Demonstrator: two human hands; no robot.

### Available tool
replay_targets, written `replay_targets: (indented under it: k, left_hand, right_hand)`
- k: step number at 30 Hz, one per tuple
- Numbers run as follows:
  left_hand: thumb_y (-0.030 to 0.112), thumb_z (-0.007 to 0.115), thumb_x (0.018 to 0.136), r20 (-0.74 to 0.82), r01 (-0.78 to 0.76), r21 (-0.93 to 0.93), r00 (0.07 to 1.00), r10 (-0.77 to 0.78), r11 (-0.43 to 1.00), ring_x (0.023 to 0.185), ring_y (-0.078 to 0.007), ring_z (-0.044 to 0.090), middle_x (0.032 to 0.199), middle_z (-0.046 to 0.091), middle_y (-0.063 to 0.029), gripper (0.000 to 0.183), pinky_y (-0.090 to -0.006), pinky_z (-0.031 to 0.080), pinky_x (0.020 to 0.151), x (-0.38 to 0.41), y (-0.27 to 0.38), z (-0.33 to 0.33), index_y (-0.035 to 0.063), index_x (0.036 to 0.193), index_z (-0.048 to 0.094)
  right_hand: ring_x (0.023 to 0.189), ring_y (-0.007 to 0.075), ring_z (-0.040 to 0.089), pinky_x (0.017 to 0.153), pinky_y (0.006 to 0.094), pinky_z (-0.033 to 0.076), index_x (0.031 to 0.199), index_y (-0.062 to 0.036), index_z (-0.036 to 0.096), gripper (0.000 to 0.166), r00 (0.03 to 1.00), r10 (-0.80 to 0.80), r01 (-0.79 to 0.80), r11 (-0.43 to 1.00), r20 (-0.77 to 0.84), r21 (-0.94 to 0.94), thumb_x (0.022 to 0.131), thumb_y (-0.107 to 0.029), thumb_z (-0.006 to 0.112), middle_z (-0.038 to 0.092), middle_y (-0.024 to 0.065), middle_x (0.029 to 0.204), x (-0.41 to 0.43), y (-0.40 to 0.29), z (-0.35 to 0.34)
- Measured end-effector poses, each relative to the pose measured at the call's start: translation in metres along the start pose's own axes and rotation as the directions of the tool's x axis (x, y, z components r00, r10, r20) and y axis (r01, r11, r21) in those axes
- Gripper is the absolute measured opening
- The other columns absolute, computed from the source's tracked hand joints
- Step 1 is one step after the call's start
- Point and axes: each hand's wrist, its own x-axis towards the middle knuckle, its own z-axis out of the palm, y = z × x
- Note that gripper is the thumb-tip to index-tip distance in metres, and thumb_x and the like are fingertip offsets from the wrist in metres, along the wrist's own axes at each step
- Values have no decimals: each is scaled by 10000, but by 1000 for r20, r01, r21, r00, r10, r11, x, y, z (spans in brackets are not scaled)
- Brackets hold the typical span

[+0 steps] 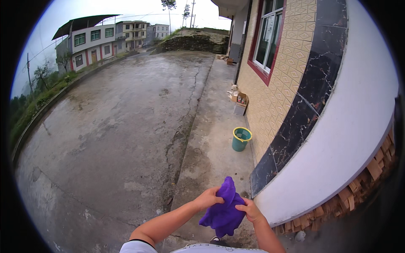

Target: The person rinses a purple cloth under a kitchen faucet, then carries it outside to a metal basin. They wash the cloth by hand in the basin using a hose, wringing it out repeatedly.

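A purple cloth point(223, 218) hangs in loose folds in front of my body, above the concrete walkway. My left hand point(209, 199) pinches it near its upper left edge, thumb on the near side. On the other side, my right hand point(251, 210) grips the right edge between thumb and fingers. One corner of the cloth sticks up above both hands, and the rest droops below them. The fingers behind the cloth are hidden.
A green plastic basket point(239, 144) with a yellow rim stands ahead by the tiled wall point(289, 60). Beyond it are a cardboard box point(240, 108) with bottles and a lying white dog point(234, 90). Stacked firewood point(343, 199) lies right. Left spreads a wet concrete yard point(126, 126).
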Motion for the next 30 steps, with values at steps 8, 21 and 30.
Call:
replay_targets:
  k: [8,21,30]
  left_hand:
    - [79,584,760,-371,80,162,929,-15,984,806,-156,602,918,650,-59,308,-290,473,714,164,-39,-87,49,1067,593]
    - [291,432,915,-274,-40,-151,962,-3,988,784,-131,593,925,595,-25,296,-276,492,653,379,35,-121,90,1117,513]
    - [289,433,912,-260,-47,-193,966,-5,980,783,-140,593,924,596,-32,294,-283,492,653,541,55,-238,88,1111,513]
  right_hand:
    - [914,239,598,834,373,494,1112,-12,516,393,986,61,3,923,-155,384,733,-13,617,607,117,1003,169,-64,-62]
    - [1058,319,509,887,341,413,1135,17,507,467,747,-207,626,538,631,-565,689,-86,598,522,182,1131,384,-186,-6]
    - [861,111,574,774,260,466,1200,-22,510,394,420,174,228,930,891,-290,815,-54,586,276,115,1425,520,-249,-53]
